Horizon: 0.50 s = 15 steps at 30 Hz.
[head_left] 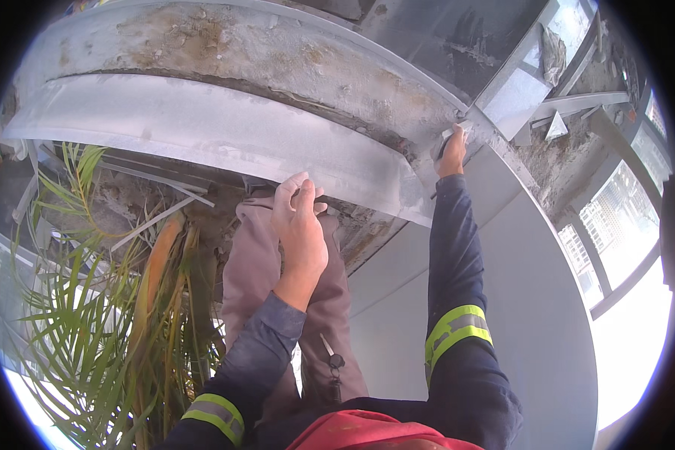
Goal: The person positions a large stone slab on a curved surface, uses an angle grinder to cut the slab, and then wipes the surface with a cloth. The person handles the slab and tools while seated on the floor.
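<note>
A long, curved, pale grey metal strip [225, 124] lies across the view in front of me. My left hand [301, 236] is at its near edge, the dusty fingers curled against it; what lies under the fingertips is hidden. Farther off to the right, beside the strip's right end, my right hand [451, 157] is closed round a small grey and dark object [441, 144]. Its kind does not show. Beyond the strip runs a rough, stained ledge [277, 49] coated with dust and old mortar.
Palm fronds [75, 300] rise at the left, beside loose thin strips [154, 223]. A smooth grey panel [502, 300] curves down at the right. Broken pieces and rubble [562, 154] lie at the far right next to metal framing [630, 169]. A dark panel [442, 45] stands at the back.
</note>
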Each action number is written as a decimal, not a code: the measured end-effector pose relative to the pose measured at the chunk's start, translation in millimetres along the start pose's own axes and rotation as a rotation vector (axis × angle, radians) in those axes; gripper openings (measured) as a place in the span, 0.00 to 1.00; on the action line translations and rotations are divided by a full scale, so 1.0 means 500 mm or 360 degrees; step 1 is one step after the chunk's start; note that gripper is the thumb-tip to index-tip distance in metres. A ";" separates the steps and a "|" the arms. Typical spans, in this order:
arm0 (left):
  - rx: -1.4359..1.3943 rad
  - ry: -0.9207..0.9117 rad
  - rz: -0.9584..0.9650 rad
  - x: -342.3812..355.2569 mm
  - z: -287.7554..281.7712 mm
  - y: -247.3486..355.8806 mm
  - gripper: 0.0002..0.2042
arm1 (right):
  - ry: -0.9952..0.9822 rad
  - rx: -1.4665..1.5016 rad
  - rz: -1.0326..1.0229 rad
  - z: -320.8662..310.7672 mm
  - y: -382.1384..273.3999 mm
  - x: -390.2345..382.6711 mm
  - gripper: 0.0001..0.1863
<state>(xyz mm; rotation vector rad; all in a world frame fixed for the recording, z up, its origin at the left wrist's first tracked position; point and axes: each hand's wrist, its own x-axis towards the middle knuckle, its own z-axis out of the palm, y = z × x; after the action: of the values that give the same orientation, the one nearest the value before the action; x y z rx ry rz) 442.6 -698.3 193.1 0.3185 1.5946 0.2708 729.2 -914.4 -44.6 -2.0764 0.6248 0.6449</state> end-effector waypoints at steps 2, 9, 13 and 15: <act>0.0074 0.0055 0.0075 0.000 0.003 -0.015 0.14 | 0.0043 0.0017 0.0106 0.070 0.009 -0.058 0.27; 0.0216 0.0088 0.0147 0.025 0.005 -0.032 0.15 | -0.0803 -0.0482 0.0063 0.204 -0.086 -0.348 0.48; 0.0240 0.0112 0.0128 0.034 -0.007 -0.045 0.13 | -0.0354 -0.0317 -0.0080 0.073 -0.086 -0.228 0.47; 0.0200 0.0100 0.0082 0.031 -0.013 -0.046 0.13 | -0.0151 -0.0268 -0.0123 0.003 -0.102 -0.151 0.45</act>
<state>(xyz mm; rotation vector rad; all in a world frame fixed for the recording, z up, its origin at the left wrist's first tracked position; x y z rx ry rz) 434.9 -713.7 170.6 0.4527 1.6707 0.2225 705.3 -872.5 32.4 -2.1989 0.4466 0.7690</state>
